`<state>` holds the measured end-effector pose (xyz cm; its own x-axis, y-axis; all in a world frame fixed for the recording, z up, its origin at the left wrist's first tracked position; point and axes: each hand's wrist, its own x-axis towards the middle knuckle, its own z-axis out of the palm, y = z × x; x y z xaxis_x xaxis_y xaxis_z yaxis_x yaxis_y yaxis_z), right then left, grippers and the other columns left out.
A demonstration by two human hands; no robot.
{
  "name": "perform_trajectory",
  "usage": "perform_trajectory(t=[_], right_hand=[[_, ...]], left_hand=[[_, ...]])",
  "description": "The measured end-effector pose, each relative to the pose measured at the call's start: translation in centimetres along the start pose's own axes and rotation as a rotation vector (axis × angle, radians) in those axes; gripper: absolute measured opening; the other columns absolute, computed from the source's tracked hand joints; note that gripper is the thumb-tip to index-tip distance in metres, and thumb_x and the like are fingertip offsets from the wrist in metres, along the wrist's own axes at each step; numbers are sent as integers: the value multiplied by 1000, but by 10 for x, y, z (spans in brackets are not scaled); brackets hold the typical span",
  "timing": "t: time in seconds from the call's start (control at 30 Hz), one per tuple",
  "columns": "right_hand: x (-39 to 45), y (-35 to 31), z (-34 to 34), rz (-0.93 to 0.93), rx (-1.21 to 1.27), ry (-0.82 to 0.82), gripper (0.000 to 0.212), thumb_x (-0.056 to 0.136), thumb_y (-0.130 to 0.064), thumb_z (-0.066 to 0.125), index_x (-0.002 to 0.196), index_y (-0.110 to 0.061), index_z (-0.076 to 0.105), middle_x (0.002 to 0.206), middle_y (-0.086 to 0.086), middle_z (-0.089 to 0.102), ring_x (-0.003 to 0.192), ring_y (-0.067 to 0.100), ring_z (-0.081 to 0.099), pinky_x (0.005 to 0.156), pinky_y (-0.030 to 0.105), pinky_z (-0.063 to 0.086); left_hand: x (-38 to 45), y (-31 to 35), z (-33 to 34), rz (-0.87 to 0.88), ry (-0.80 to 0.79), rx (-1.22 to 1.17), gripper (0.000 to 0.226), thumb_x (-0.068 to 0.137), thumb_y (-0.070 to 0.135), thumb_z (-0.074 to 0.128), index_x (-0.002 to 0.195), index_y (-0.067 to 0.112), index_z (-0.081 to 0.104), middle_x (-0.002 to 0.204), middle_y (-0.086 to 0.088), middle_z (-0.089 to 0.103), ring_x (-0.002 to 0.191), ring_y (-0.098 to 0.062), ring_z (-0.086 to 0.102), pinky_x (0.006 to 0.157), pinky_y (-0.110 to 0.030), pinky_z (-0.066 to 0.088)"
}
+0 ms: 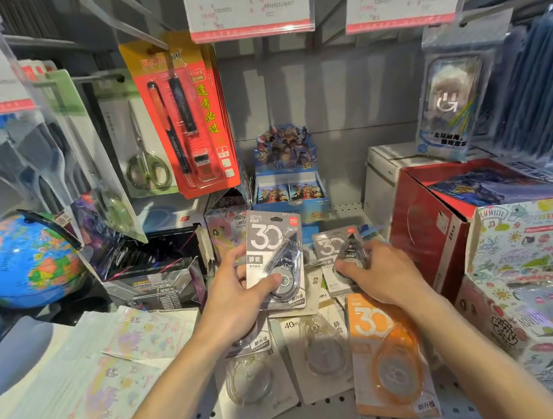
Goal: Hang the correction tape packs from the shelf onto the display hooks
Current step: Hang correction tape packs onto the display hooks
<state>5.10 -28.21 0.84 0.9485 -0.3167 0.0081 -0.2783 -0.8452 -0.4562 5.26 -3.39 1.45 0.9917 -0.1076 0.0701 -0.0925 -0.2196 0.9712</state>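
Note:
My left hand [240,294] grips a grey correction tape pack [268,244] marked "30", held upright above the shelf. My right hand [379,273] holds a second grey "30" pack [333,247] by its blister, just over the pile. More packs lie flat on the shelf below: an orange "30" pack [388,355], a white "40m" pack [318,349] and a clear one [253,384]. Bare display hooks [129,22] jut out at the top, near the 7.90 price tag [248,2].
Hanging scissors [143,145] and a red pen pack [185,116] fill the left hooks. A globe [22,259] stands at left, a red box [432,226] and patterned boxes [533,266] at right, a card display box [287,180] behind, sticker sheets [90,368] at front left.

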Motion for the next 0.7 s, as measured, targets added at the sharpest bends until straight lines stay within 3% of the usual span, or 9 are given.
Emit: perform_trajectory(t=[0.2, 0.27, 0.37, 0.43, 0.53, 0.63, 0.7], right_hand=[[4, -1, 0, 15, 308, 59, 57, 78, -42, 88, 119, -13, 61, 111, 9, 72, 99, 32, 70, 84, 43, 57], [6, -4, -4, 6, 411, 82, 51, 80, -28, 88, 121, -11, 63, 106, 8, 72, 90, 27, 69, 75, 34, 51], [7, -6, -8, 6, 513, 128, 38, 85, -23, 85, 116, -17, 63, 86, -8, 64, 66, 11, 63, 57, 28, 44], [5, -7, -10, 11, 586, 156, 43, 86, -24, 83, 119, -22, 55, 92, -13, 58, 71, 7, 61, 59, 29, 45], [0, -9, -16, -15, 701, 191, 47, 86, -23, 83, 120, -21, 51, 102, -6, 66, 82, 8, 63, 62, 26, 43], [-11, -14, -24, -47, 792, 181, 50, 84, -24, 85, 122, -22, 52, 107, -1, 75, 92, 15, 73, 70, 29, 50], [-22, -16, -31, -73, 852, 153, 50, 85, -23, 85, 123, -24, 54, 105, -4, 79, 87, 15, 77, 68, 27, 53]], left_hand=[[0, 0, -2, 14, -1, -26, 63, 88, 10, 79, 140, 24, 46, 91, 25, 79, 82, -2, 76, 75, -16, 59], [-2, 2, -2, 23, 11, -40, 64, 88, 9, 79, 141, 23, 46, 90, 22, 80, 82, 0, 76, 73, -14, 58], [-3, 7, -3, 33, 25, -72, 64, 88, 7, 79, 142, 19, 46, 97, 17, 79, 85, 1, 76, 74, -13, 57], [-5, 10, -4, 47, 28, -86, 63, 88, 8, 79, 141, 19, 47, 99, 17, 78, 85, 4, 75, 70, -9, 54], [-9, 15, -8, 65, 30, -111, 61, 88, 10, 79, 139, 22, 47, 99, 19, 78, 87, 4, 74, 67, -6, 51], [-11, 21, -11, 92, 32, -139, 60, 87, 9, 79, 138, 20, 49, 112, 8, 78, 90, -1, 76, 69, -11, 54], [-12, 25, -13, 118, 27, -164, 58, 87, 6, 79, 136, 19, 50, 114, 3, 78, 91, -3, 76, 70, -12, 55]])
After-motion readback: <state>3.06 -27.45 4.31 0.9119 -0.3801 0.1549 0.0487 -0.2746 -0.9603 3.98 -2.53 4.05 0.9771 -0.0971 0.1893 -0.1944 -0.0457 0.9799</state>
